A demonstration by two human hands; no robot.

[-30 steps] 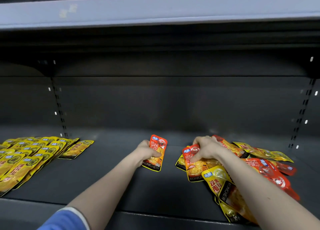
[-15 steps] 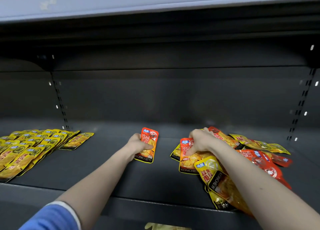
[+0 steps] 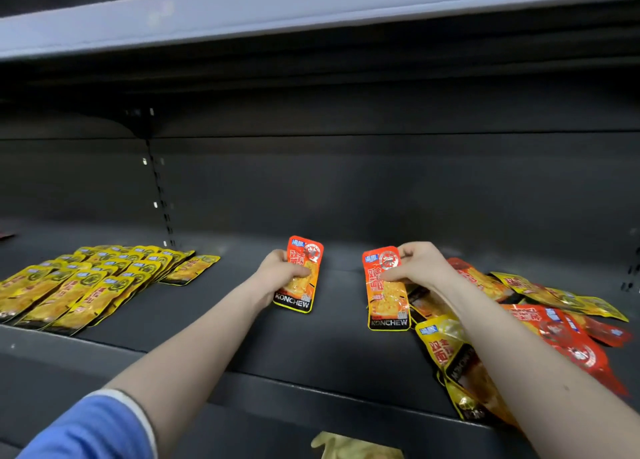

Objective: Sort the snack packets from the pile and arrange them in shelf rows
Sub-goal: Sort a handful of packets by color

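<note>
Left hand (image 3: 280,275) grips red packet (image 3: 300,275) mid-shelf. Right hand (image 3: 420,264) pinches second red packet (image 3: 386,290) at pile (image 3: 540,323) edge, shelf (image 3: 311,354) right end. Yellow rows (image 3: 93,282) at left end.

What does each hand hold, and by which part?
Left hand: a red packet, gripped mid-body. Right hand: another red packet, pinched near its top.

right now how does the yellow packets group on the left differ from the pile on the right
The yellow packets lie in neat overlapping rows, while the pile is a loose jumble lying at many angles. The rows are all yellow; the pile mixes red and yellow packets. No hands touch the rows; the right hand holds a red packet at the pile's edge. Both lie on the same dark shelf.
</note>
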